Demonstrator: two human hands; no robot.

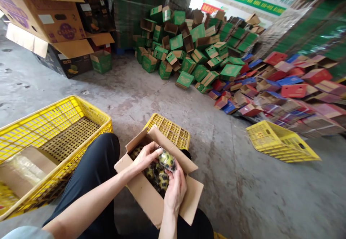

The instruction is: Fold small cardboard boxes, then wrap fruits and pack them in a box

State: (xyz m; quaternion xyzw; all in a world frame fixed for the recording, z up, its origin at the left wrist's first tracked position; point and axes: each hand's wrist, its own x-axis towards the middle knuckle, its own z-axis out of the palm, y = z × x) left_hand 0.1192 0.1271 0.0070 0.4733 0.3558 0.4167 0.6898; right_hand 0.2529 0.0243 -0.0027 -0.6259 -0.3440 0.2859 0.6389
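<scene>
A clear plastic-wrapped yellow-green fruit with dark spots (167, 160) is held between my two hands, over an open cardboard box (146, 199). My left hand (147, 156) pinches its upper left side with thumb and fingers. Closed against its lower right side are the fingers of my right hand (175, 187). More spotted, wrapped fruits (163, 179) lie inside the box, partly covered by my hands. The box's flaps are folded outward, and it sits tilted between my knees.
At left stands a yellow plastic crate (94, 113) with a taped cardboard piece (27, 168) in it. An upturned yellow crate (173, 129) is just beyond the box; another yellow crate (278, 143) lies right. Green cartons (200, 73), red and blue cartons (293, 90) and large boxes (65, 22) stand behind.
</scene>
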